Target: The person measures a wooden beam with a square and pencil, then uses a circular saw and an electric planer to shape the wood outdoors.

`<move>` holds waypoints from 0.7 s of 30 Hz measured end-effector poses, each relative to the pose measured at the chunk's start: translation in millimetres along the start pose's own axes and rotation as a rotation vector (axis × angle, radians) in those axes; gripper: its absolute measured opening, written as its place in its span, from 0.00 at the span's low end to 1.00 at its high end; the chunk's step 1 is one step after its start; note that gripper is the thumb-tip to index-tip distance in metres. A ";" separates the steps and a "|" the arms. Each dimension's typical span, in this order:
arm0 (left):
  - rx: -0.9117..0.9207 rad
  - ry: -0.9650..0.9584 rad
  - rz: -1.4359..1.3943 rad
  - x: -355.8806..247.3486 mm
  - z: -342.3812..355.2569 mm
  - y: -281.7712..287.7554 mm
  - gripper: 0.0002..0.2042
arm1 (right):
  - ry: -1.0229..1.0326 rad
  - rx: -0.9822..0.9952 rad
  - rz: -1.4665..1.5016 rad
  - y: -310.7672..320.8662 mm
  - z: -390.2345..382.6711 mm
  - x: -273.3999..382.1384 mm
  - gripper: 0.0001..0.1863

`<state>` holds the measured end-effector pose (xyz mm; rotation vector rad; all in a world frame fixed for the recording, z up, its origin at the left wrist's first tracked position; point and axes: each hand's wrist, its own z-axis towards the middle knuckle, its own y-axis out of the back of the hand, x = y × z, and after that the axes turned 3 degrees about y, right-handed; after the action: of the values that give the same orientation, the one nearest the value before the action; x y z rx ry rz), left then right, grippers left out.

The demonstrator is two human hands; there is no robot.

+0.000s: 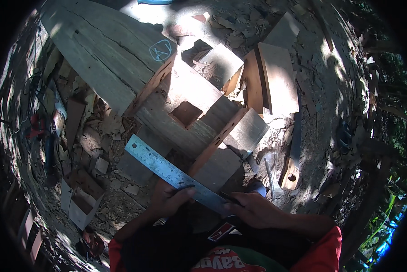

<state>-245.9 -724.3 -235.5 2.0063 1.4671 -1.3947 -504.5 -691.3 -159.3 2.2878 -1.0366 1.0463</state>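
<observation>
A flat metal ruler [156, 163] slants across in front of me, with a small hole at its far left end. My left hand [171, 200] is closed around its lower middle, the thumb lying on top. The ruler's near right end meets the closed fingers of my right hand [256, 210], where a thin dark stick-like thing also juts out; I cannot make out its kind. Just beyond the ruler lies a thick timber piece [153, 117] with a square hole cut through it. A smaller wooden block [216, 167] sits close to the ruler's right half.
A broad cracked plank [99, 41] with a blue mark reaches to the upper left. Wooden blocks [278, 77] stand at the right, near a handsaw [290, 174] with a wooden handle. A holed offcut [82, 204] lies at left among wood chips.
</observation>
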 end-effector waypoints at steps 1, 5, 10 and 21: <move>-0.008 -0.012 0.012 -0.4 0.7 -0.3 0.06 | 0.012 0.001 -0.005 -0.3 -0.3 -1.3 0.16; 0.007 -0.049 0.023 -3.1 4.1 0.1 0.06 | 0.027 -0.020 0.020 -1.6 0.1 -3.0 0.16; 0.027 -0.014 0.004 -4.2 4.9 -1.2 0.06 | 0.007 -0.030 0.024 -1.8 -1.2 -4.3 0.16; 0.056 -0.046 -0.040 -2.3 5.4 -1.6 0.07 | 0.003 -0.026 0.003 -1.9 -0.6 -4.0 0.15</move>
<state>-250.1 -728.6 -235.7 1.9741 1.4717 -1.5045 -505.1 -687.9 -162.1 2.2646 -1.0465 1.0309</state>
